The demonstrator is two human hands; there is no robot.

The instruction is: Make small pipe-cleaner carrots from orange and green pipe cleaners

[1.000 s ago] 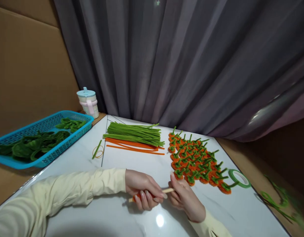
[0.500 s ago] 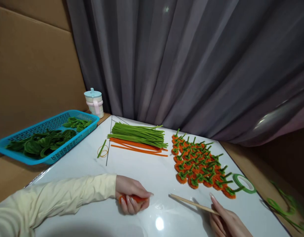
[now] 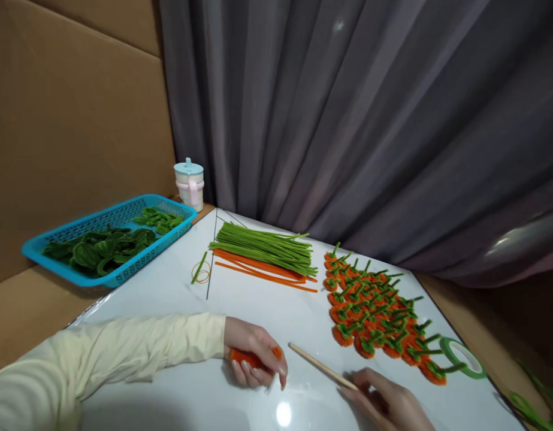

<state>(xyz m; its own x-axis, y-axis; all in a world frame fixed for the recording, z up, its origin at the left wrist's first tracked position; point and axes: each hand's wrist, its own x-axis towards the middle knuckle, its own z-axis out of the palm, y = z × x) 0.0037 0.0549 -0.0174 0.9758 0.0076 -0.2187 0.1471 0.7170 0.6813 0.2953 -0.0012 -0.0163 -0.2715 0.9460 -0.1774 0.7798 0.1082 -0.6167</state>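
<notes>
Fingers of my left hand (image 3: 254,353) are curled round a fuzzy orange piece (image 3: 247,358), most of it covered by the palm and fingers. My right hand (image 3: 384,398) grips a thin wooden stick (image 3: 319,364) near one end. The stick's free tip points up and left, close to the left hand but apart from it. Beyond both hands lie green pipe cleaners (image 3: 262,248) in a bundle, with several orange pipe cleaners (image 3: 267,272) along its near side. Rows of orange fuzzy pieces with green stems (image 3: 370,311) stand on the right.
A blue basket (image 3: 114,278) with green fuzzy loops sits at the left. Behind it stands a lidded cup (image 3: 189,187). A roll of green tape (image 3: 464,357) lies by the right edge. Rubber bands (image 3: 201,273) and a short green piece rest left of the bundle. A grey curtain (image 3: 303,120) hangs behind.
The view has shifted slightly left. My right hand has brought the stick closer to my left hand. The left hand has turned a little and still holds the orange piece.
</notes>
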